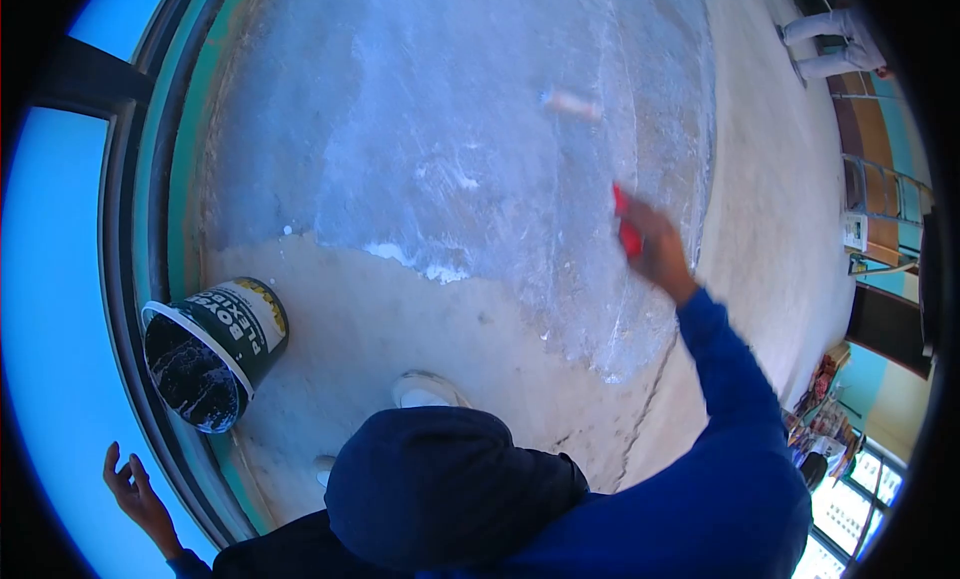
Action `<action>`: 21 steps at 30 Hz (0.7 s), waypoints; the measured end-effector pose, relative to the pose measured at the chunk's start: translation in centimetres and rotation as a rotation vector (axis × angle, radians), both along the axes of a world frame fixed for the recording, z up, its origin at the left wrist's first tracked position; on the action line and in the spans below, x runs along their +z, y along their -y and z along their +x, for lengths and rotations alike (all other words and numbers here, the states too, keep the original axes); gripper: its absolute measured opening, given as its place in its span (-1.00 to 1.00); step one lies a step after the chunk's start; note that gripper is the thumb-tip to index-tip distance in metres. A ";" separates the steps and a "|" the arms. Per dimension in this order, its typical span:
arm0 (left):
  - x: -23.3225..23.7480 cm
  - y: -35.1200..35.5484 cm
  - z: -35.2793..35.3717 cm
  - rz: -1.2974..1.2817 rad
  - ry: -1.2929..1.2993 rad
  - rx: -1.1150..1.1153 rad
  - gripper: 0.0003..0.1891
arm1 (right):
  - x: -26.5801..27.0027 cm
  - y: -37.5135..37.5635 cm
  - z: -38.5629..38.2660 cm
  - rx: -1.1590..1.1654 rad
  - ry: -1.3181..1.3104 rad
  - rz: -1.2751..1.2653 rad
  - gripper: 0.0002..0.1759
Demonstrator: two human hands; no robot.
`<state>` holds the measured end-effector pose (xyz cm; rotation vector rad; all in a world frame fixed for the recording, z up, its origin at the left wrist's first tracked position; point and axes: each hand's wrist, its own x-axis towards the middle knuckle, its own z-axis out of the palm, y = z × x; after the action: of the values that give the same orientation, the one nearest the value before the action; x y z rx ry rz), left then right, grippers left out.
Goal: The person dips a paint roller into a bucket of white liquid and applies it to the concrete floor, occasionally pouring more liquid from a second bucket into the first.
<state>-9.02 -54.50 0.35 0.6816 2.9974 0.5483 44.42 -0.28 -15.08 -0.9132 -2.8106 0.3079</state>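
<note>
In the head view my right hand is closed around the red handle of a paint roller. The roller's pale sleeve lies further out over a bluish-grey coated patch of floor; it is smeared by motion, and its wire frame hardly shows. My left hand is raised at the lower left with its fingers apart, holding nothing. Above that hand, a dark bucket with a white rim and printed label leans toward me, its inside streaked with white.
A window or door frame runs along the left side. Bare beige floor lies nearer to me, with a shoe on it and a crack to the right. Another person's legs and metal ladder-like frames appear at the far right.
</note>
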 end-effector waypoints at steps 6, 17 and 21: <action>-0.5 -0.3 -0.4 0.064 0.019 -0.033 -0.59 | 8.9 18.5 1.8 0.046 0.058 -0.396 -0.64; 0.1 3.2 -0.5 0.262 0.078 -0.016 -0.55 | 0.0 10.9 -5.3 0.073 -0.114 -0.182 -0.60; 0.8 3.6 0.5 0.268 0.065 -0.026 -0.53 | 0.0 5.8 -11.0 0.059 -0.219 -0.206 -0.63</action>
<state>-8.49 -58.10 1.17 0.6990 2.8778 0.9628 33.39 -6.07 -15.04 -0.7812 -2.6412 0.6728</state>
